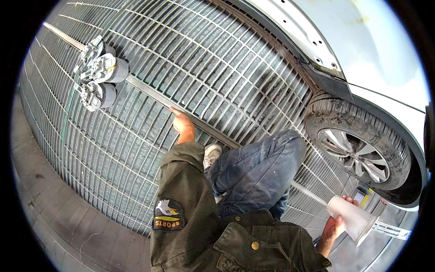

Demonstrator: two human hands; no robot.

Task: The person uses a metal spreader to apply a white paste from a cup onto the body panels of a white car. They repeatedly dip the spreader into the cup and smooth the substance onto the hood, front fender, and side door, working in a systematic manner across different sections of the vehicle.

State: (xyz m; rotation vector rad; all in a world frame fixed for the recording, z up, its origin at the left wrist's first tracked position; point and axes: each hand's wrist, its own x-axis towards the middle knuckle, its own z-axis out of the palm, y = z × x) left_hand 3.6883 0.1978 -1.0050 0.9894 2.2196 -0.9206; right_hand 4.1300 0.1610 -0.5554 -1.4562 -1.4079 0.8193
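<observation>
My right hand [334,226] is wrapped round a pale, whitish cup [351,216] at the lower right. The cup lies tilted, its wide rim toward the lower right; its contents are hidden. A white strip with markings [393,230] shows beside the rim, and I cannot tell whether it touches the cup. My left hand [182,124] is at a flat metal bar [156,96] in the floor grating, index finger stretched out and nothing visible in it. Farther left, three paint-spattered metal pieces with round cups [100,70], looking like spray guns, stand grouped on the grating.
A slatted metal floor grating [122,131] spreads under me. To the right stands a white car [380,41] with its dusty wheel [358,149] close to my bent knee. A grey solid floor strip [90,226] borders the grating at the lower left.
</observation>
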